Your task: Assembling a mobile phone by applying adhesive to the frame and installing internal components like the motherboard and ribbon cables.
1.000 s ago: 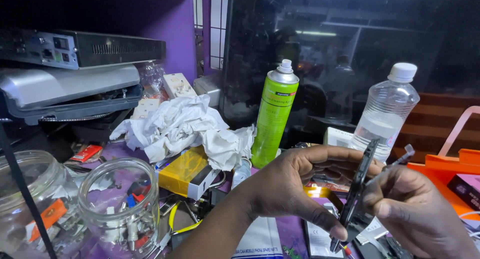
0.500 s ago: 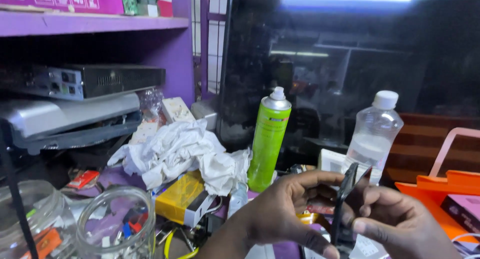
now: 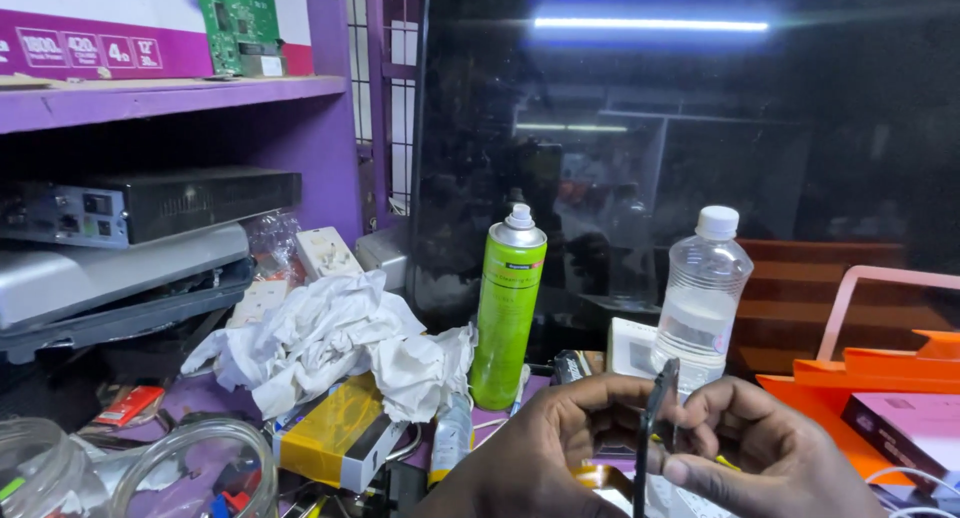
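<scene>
Thin dark panel (image 3: 658, 418) stands edge-on, pinched in left hand (image 3: 545, 448) and right hand (image 3: 765, 453) grips.

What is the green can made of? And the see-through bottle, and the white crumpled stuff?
The green can looks like painted metal: smooth and glossy, with a silvery shoulder under its white nozzle. The bottle looks like thin clear plastic, ribbed, with a white cap; you can see liquid through it. The crumpled stuff is matte and soft-creased, probably tissue paper or thin cloth; I cannot tell which.
</scene>
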